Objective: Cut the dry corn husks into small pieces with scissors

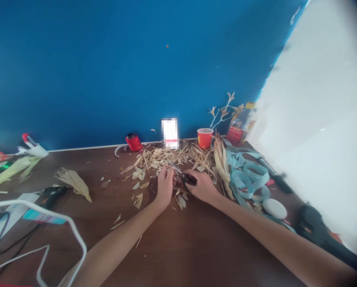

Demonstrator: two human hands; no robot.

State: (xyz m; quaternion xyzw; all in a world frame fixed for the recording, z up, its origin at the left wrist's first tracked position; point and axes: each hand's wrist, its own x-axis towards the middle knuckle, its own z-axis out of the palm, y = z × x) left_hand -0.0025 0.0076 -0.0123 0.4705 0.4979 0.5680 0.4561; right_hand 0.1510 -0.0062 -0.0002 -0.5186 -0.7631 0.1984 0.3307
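My right hand point(200, 184) is closed around the dark handles of a pair of scissors point(176, 166), whose metal blades point up and left over the husk scraps. Close beside it, my left hand point(165, 184) has its fingers pinched together near the blades. Whatever sits in that pinch is too small or hidden to make out. Beyond both hands spreads a heap of dry corn husk scraps point(154, 158), cut into strips and petal-like pieces. A few pale husk pieces point(181, 200) lie on the table just below the hands.
Against the blue wall stand a phone-like bright screen point(170, 133), a red roll point(133, 142) and a red paper cup point(205, 139) by a husk-flower branch. Blue ribbon point(247, 175), a white disc point(274, 209) and a black glue gun point(312, 223) lie right. White cable point(73, 227) loops left.
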